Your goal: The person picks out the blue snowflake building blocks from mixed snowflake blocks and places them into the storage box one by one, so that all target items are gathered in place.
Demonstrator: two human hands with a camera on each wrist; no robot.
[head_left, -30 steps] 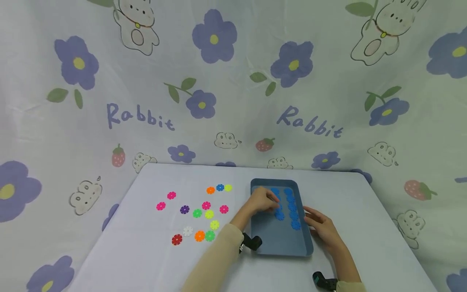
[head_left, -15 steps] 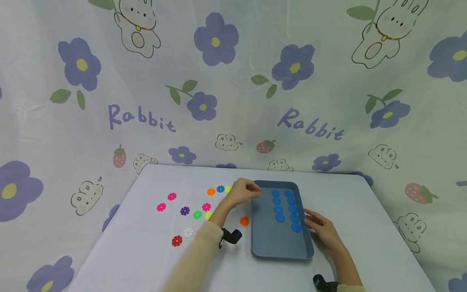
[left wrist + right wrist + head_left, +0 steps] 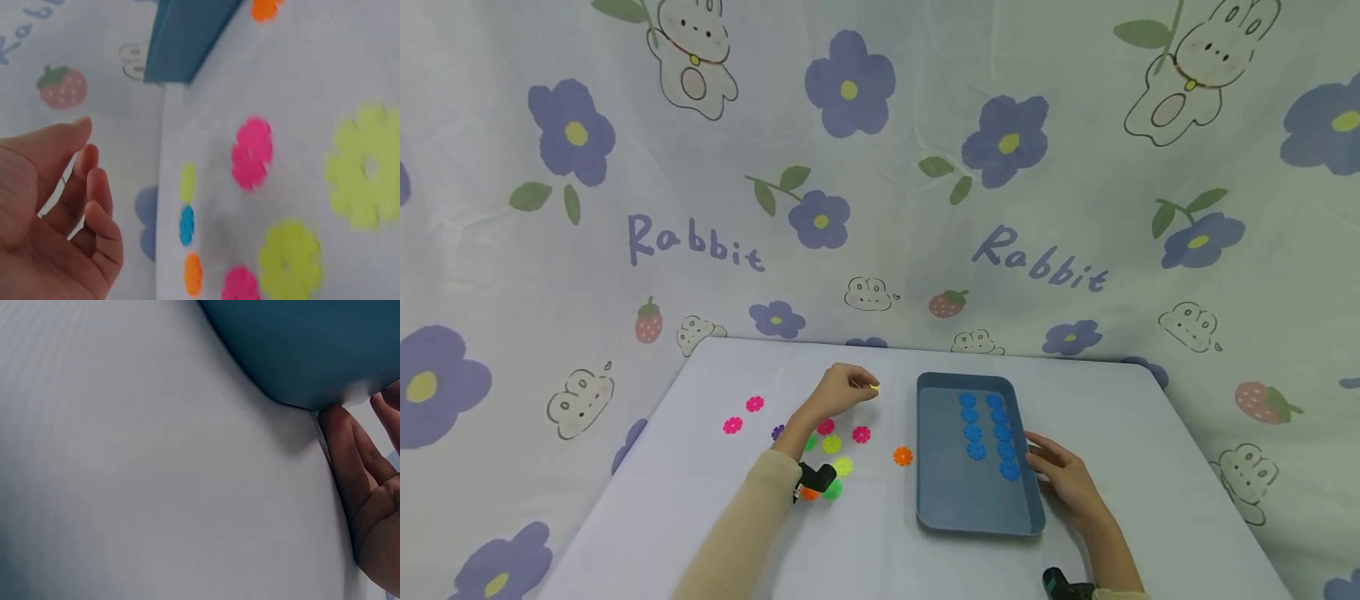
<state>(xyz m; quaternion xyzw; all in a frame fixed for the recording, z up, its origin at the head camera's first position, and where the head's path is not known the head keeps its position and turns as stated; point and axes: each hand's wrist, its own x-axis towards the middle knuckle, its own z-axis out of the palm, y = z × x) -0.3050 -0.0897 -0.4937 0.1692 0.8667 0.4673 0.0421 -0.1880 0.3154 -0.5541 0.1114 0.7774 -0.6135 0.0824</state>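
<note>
In the head view my left hand [image 3: 842, 392] hovers over the far row of flower-shaped plastic discs, thumb and fingers loosely bent. The left wrist view shows nothing between its fingertips. Nearest to it there are a yellow disc [image 3: 188, 182], a blue disc [image 3: 187, 225] and an orange disc [image 3: 194, 274]. My right hand [image 3: 1063, 471] rests on the table, its fingertips touching the right side of the blue-grey tray [image 3: 955, 508]. Inside that tray, blue discs [image 3: 973, 432] lie in two columns, the right one longer.
Pink discs [image 3: 861, 434], yellow ones [image 3: 843, 467] and other colours lie scattered on the white table left of the tray. A lone orange disc [image 3: 902, 456] lies close to the tray's left side. Behind the table hangs a rabbit-print cloth [image 3: 880, 208].
My left hand has moved left, out of the tray and over to the far discs. An orange disc beside the tray came into view as the arm moved off. The right hand stays put.
</note>
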